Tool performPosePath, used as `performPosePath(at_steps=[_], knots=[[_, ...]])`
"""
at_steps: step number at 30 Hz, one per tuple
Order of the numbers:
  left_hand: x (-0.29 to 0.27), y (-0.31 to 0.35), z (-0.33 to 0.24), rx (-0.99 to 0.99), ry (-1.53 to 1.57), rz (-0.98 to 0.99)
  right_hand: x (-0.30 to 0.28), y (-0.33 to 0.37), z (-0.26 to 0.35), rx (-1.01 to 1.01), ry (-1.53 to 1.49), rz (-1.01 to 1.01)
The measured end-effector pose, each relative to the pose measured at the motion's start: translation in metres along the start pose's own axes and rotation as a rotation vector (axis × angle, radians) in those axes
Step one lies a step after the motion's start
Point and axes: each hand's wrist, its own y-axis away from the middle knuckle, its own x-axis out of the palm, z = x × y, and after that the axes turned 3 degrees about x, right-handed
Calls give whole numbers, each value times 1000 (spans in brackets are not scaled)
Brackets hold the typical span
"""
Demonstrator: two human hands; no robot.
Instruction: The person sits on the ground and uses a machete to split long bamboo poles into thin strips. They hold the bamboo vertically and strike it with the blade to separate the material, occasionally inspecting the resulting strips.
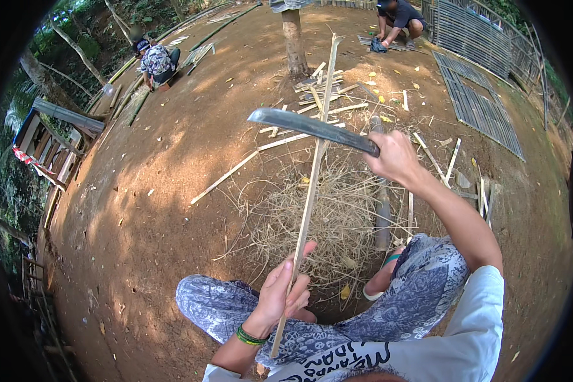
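My left hand (285, 290) is closed loosely round the lower part of a long, thin bamboo strip (309, 197), with the index finger pointing up along it. The strip slants up and away from my lap. In my right hand (393, 156) is the dark handle of a machete (299, 122). Its broad blade points left and crosses the upper part of the strip; whether it touches the strip I cannot tell. Beneath them a heap of curly bamboo shavings (318, 219) lies on the ground before my folded legs.
A bamboo pole (382, 213) lies right of the shavings. Loose split strips (321, 95) are scattered by a tree trunk (293, 44). Slatted bamboo panels (481, 102) are at the far right. Two people crouch farther off, one far left (156, 60), one far right (401, 19).
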Motion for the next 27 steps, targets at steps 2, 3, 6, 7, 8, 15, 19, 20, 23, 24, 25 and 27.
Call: performPosePath(at_steps=[2, 3, 6, 7, 8, 15, 19, 20, 23, 24, 25, 27], knots=[[0, -1, 2, 8, 4, -11, 12, 14, 1, -334, 48, -103], [1, 0, 2, 2, 19, -18, 13, 16, 4, -546, 105, -214], [-2, 15, 11, -54, 43, -5, 1, -4, -8, -113, -71, -68], [-5, 21, 13, -75, 48, 0, -8, -11, -15, 62, -64, -26], [-6, 23, 13, -57, -1, 9, -6, -10, -22, -26, -39, -106], [-13, 33, 15, -73, 0, 11, -2, -7, -31, -92, -19, -57], [-25, 47, 20, -99, 1, 26, -8, -6, -53, 26, -65, -167], [-28, 47, 19, -100, -6, 16, -2, 5, -46, -67, -80, -168], [-29, 51, 24, -112, 35, 46, 1, 2, -47, -434, 20, -268], [-27, 56, 25, -133, 39, 46, -3, -5, -57, -188, -23, -206], [-27, 60, 26, -153, 42, 46, -7, -14, -72, 59, -67, -144], [-35, 66, 30, -164, 81, 22, -10, -14, -65, 214, -106, -76]])
